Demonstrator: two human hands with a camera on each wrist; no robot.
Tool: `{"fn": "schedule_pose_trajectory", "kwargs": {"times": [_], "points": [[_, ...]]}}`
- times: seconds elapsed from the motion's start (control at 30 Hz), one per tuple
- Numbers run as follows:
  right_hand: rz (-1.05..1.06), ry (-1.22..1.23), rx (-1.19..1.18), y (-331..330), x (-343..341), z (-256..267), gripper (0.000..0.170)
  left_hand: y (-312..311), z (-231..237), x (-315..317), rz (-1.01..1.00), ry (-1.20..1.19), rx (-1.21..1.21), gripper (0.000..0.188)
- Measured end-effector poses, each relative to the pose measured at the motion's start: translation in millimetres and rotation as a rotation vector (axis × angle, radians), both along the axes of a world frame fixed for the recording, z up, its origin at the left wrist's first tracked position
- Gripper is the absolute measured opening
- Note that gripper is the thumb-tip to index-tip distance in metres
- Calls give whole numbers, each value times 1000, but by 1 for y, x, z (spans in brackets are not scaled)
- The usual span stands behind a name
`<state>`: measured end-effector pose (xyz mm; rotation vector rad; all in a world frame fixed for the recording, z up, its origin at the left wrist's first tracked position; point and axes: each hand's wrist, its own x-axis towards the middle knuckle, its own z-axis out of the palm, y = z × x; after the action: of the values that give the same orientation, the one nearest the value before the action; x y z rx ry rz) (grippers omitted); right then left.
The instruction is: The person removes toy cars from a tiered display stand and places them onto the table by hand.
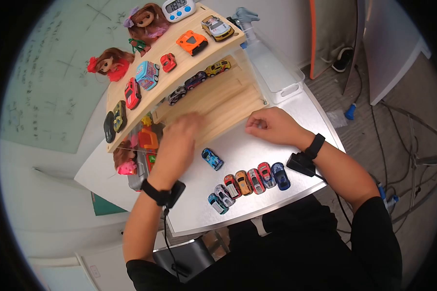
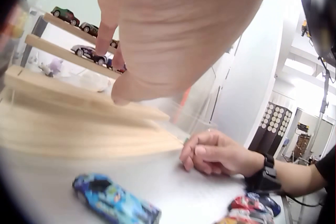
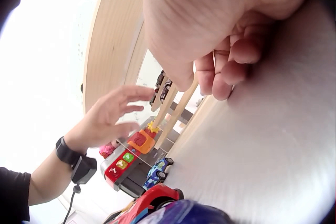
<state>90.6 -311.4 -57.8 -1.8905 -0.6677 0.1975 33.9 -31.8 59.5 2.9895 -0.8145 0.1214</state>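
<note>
The left hand, blurred at its fingers, is over the front of the wooden shelf's lower boards. In the right wrist view that hand has its fingers spread, holding nothing. The right hand rests on the table with loosely curled, empty fingers. A blue toy car sits alone on the table below the left hand. Nearer the person, several toy cars stand side by side, among them an orange one and a dark blue one. Inside the shelf are a grey, a dark purple and a yellow car.
On the shelf's top board stand several cars, including an orange one, and a white timer. Dolls are behind it. A clear plastic bin is to the right; a red and orange toy is at the shelf's left end.
</note>
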Motion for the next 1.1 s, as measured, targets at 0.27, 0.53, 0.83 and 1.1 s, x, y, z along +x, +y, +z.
{"fn": "schedule_pose_trajectory", "kwargs": {"times": [0.27,0.53,0.83,1.1], "points": [[17,24,44,-2,2,-6,18,42,-31,108,322,-252,27,45],[25,9,25,-3,2,-5,18,24,-5,52,248,-129,-124,37],[0,38,23,3,0,4,20,30,-41,-79,102,214,-101,36],[-59,-698,-125,64,22,68,28,28,-47,-86,108,67,-167,58]]}}
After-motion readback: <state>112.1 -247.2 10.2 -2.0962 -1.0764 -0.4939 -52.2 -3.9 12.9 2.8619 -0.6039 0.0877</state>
